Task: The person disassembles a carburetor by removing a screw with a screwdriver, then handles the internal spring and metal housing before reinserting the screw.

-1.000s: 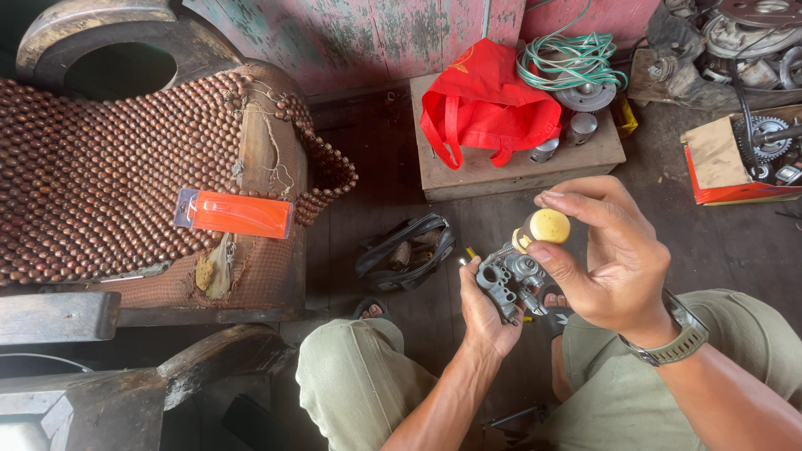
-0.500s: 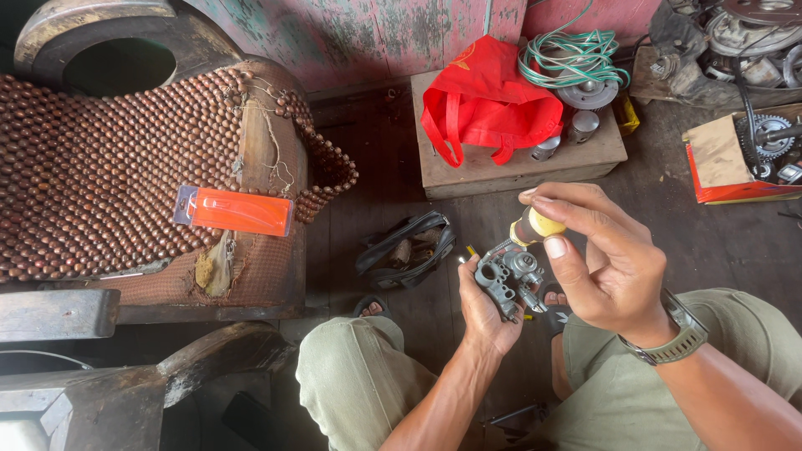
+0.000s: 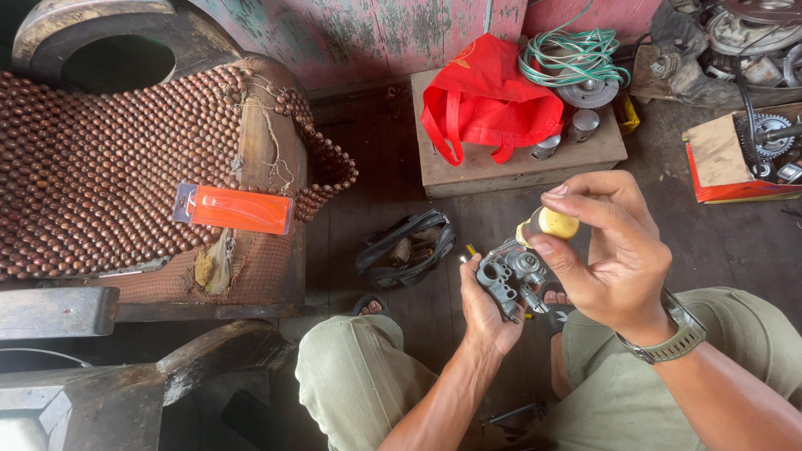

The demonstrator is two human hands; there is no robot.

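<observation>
A worn dark wooden chair (image 3: 251, 142) draped with a brown beaded seat cover (image 3: 100, 167) fills the left side, and on the beads lies a flat orange plastic blister pack (image 3: 238, 209). Against the painted plank wall at the top stands a low pale wooden block (image 3: 518, 163), bearing a crumpled red cloth bag (image 3: 484, 96), a coil of green and white wire (image 3: 568, 54) and two small metal cylinders (image 3: 564, 134). At the right edge an open orange cardboard box (image 3: 723, 163) holds a toothed gear. On the dark floor between the chair and the person's knees lies a black sandal (image 3: 405, 250). The right hand (image 3: 614, 250), a grey-green watch (image 3: 672, 342) on its wrist, has its thumb and fingers pinched together on the round yellow handle of a small tool (image 3: 555, 223), tilted down onto the part below. The left hand (image 3: 484, 305) cups a small grey cast-metal carburettor (image 3: 511, 276) between the knees, fingers clamped round its body.
</observation>
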